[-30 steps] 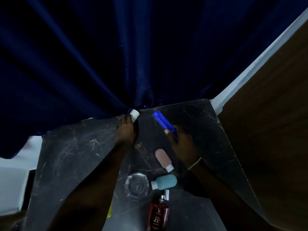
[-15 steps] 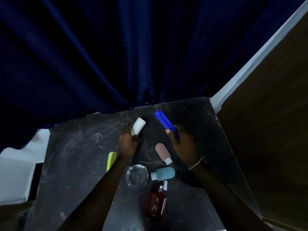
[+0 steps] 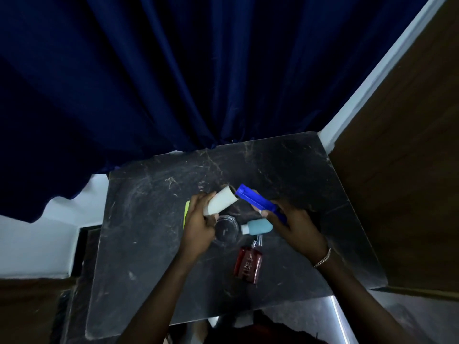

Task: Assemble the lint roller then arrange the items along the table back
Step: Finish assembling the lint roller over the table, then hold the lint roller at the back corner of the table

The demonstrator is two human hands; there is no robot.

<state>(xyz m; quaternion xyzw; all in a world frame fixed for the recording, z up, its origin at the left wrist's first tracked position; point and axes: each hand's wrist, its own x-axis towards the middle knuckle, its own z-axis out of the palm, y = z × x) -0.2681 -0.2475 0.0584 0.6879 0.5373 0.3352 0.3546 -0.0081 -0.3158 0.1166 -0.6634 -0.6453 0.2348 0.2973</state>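
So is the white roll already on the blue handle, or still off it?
Still off. The white roll is in the left hand, the blue handle in the right hand; only their ends meet.

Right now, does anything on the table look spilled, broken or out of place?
Nothing spilled or broken shows. The red bottle and the teal bottle lie on their sides mid-table, not along the back. The left hand holds the white roll, the right hand the blue handle, not yet joined.
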